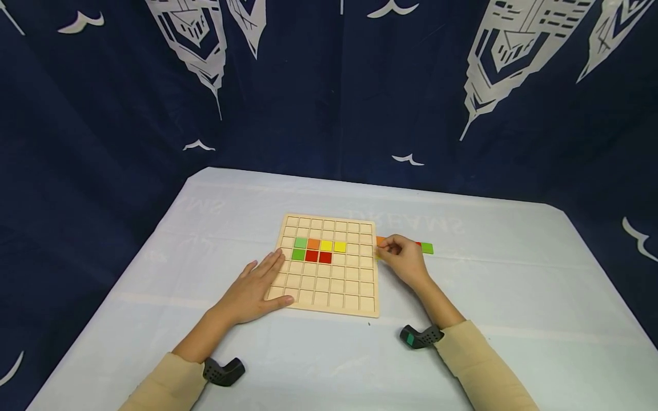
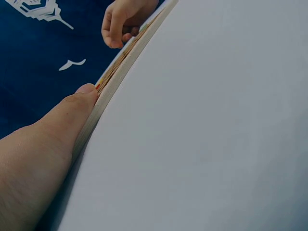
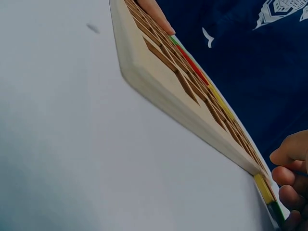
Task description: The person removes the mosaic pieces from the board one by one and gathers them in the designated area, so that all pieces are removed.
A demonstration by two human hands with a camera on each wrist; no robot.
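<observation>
Left grip (image 1: 254, 290) flat, holding nothing, on left edge of pale square wooden grid board (image 1: 336, 285) (likely light, stiff; lift by rim), seven coloured square tiles (image 1: 311, 256) in cells; right grip (image 1: 406, 260) curled nearly closed, can't tell if loaded, at loose coloured flat tiles (image 1: 427, 248) to its right, probably slick, edge-pinch.

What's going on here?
A person has both bare hands at a pale wooden square grid board. Their left hand rests on its left edge, fingers extended. Seven flat square coloured tiles, in greens, orange, yellow and red, sit in its cells: four in the far row, three in the near. Their right hand, fingers curled, is by the right edge near more coloured tiles; whether it holds one isn't clear.
</observation>
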